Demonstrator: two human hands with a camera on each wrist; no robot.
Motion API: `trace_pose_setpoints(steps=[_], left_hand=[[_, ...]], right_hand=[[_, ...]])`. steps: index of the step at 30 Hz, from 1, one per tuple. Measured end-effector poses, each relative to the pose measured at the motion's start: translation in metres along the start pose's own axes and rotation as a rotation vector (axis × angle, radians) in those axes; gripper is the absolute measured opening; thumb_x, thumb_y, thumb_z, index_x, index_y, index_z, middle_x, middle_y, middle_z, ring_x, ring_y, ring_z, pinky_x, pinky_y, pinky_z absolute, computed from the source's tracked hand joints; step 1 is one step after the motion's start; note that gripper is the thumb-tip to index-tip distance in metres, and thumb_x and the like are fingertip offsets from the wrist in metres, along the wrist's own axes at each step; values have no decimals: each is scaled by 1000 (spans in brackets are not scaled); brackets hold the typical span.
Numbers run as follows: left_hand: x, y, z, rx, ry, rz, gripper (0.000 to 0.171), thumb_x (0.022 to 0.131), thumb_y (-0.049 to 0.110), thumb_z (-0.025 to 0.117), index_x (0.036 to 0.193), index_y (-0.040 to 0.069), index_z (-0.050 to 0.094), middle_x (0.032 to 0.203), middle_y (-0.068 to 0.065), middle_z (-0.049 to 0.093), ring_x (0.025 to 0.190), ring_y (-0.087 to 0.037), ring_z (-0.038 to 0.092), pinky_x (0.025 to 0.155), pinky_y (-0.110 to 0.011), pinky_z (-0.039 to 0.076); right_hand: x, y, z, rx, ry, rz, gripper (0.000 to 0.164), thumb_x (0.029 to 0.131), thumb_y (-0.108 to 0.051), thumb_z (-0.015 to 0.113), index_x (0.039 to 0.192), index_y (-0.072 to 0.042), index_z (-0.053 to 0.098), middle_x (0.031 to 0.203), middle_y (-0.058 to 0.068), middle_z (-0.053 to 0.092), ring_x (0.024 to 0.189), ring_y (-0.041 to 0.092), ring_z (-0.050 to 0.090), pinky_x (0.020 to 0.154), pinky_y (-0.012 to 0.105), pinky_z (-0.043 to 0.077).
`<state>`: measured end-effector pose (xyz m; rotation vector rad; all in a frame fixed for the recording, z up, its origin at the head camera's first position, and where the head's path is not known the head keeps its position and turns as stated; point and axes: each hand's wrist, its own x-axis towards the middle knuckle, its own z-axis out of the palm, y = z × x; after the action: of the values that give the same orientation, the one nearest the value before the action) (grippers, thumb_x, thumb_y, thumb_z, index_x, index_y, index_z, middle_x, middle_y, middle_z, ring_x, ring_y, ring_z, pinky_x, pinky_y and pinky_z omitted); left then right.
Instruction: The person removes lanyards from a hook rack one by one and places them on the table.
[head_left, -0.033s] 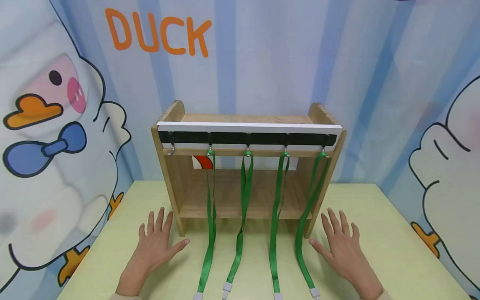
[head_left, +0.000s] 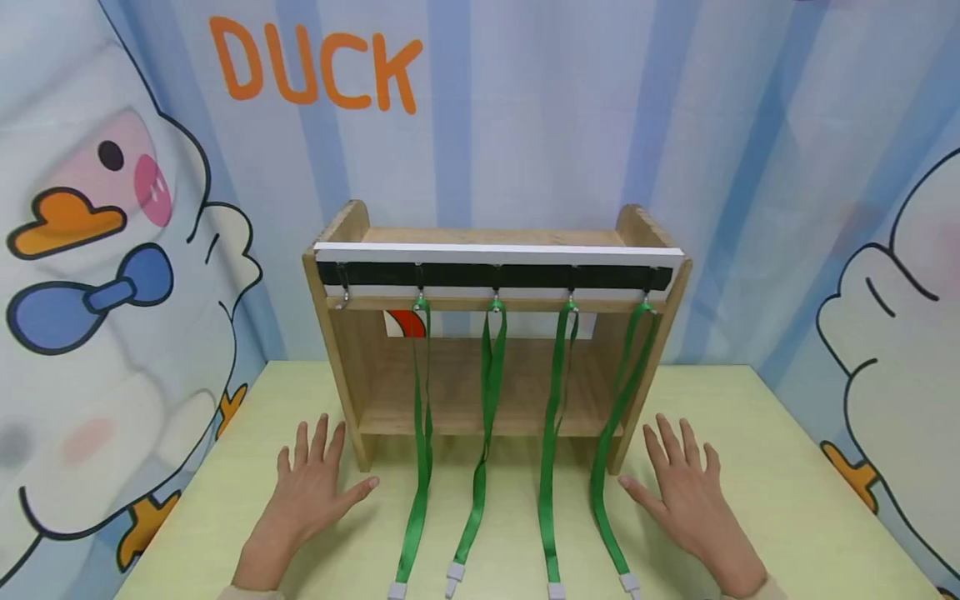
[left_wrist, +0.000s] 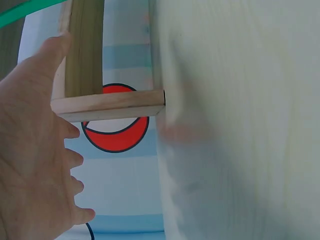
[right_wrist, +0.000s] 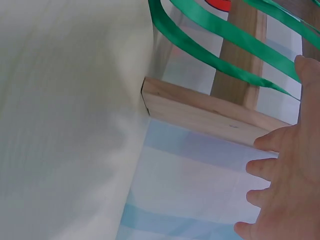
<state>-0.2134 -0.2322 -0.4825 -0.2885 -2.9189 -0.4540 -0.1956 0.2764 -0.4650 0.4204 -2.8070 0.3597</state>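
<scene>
My left hand [head_left: 303, 500] is held over the table left of a wooden shelf [head_left: 351, 375], fingers spread and holding nothing. On the shelf's other side my right hand [head_left: 688, 504] has the same spread pose, its thumb pointing toward the rightmost green lanyard [head_left: 600, 467]. Several green lanyards hang in a row from metal hooks on a black strip [head_left: 457, 276] along the shelf's upper front. Their lower ends carry pale plastic clips [head_left: 454, 572]. The leftmost hook [head_left: 344, 293] bears no lanyard. In the right wrist view, green straps [right_wrist: 215, 60] pass beyond the right thumb.
The pale yellow table [head_left: 757, 433] runs to a back edge behind the shelf. A striped curtain [head_left: 525, 125] with printed ducks and the word DUCK stands behind and at both sides. A white board edge [head_left: 495, 250] tops the black strip.
</scene>
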Motion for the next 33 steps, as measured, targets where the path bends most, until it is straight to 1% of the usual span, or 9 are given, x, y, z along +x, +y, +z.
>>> trace_pose_setpoints(steps=[3, 7, 9, 12, 16, 20, 27, 30, 33], left_hand=[[-3, -1, 0, -10, -2, 1, 100, 92, 64, 61, 155, -6, 29, 161, -33, 14, 146, -58, 3, 106, -79, 11], [0, 2, 2, -36, -8, 4, 100, 91, 64, 61, 156, -5, 28, 162, -33, 13, 146, -57, 1, 107, -78, 8], [1, 4, 3, -43, -13, 7, 101, 91, 65, 61, 156, -5, 28, 162, -33, 12, 147, -56, 1, 107, -78, 8], [1, 7, 2, -35, -12, 9, 101, 91, 65, 61, 156, -5, 28, 162, -33, 13, 147, -56, 2, 107, -78, 9], [0, 8, -5, -5, -4, 11, 102, 91, 64, 62, 154, -8, 29, 160, -35, 15, 145, -59, 6, 106, -79, 12], [3, 6, -17, 8, 30, 15, 103, 91, 62, 64, 153, -11, 27, 159, -37, 16, 144, -60, 8, 105, -79, 14], [11, 7, -32, -19, 18, -22, 106, 94, 57, 63, 154, -13, 13, 160, -38, 9, 144, -60, 6, 105, -80, 12], [17, 9, -38, -55, 46, -18, 103, 97, 54, 61, 154, -15, 9, 158, -39, 10, 143, -59, 12, 105, -79, 16], [23, 11, -42, -114, 61, -14, 97, 101, 49, 58, 153, -16, 7, 157, -40, 13, 139, -59, 25, 104, -76, 26]], right_hand=[[-5, -3, -4, 5, -10, 7, 81, 100, -54, 55, 151, 8, 38, 159, 31, 24, 145, 55, 14, 102, 77, 15], [-3, -4, -15, 19, -19, 16, 81, 101, -53, 54, 151, 8, 36, 159, 32, 24, 145, 55, 14, 102, 77, 15], [-3, -5, -20, 22, -11, 15, 81, 101, -52, 55, 151, 9, 36, 158, 32, 25, 144, 55, 17, 103, 76, 17], [-3, -8, -26, 21, 23, -2, 78, 101, -49, 56, 150, 9, 36, 156, 33, 29, 142, 54, 23, 102, 74, 23], [-1, -13, -34, 34, 127, -43, 72, 100, -42, 62, 146, 10, 41, 149, 33, 38, 135, 53, 35, 97, 72, 33], [4, -18, -45, 70, 249, -75, 66, 99, -34, 67, 142, 11, 45, 143, 33, 44, 128, 53, 42, 92, 71, 38], [9, -25, -61, 164, 397, -57, 60, 99, -27, 67, 143, 8, 46, 138, 32, 50, 123, 52, 48, 89, 69, 42], [14, -30, -69, 213, 488, -80, 57, 97, -22, 70, 142, 6, 49, 135, 29, 53, 118, 48, 53, 86, 66, 45], [21, -36, -76, 253, 545, -108, 56, 94, -17, 73, 141, 5, 51, 129, 26, 58, 112, 44, 57, 84, 62, 47]])
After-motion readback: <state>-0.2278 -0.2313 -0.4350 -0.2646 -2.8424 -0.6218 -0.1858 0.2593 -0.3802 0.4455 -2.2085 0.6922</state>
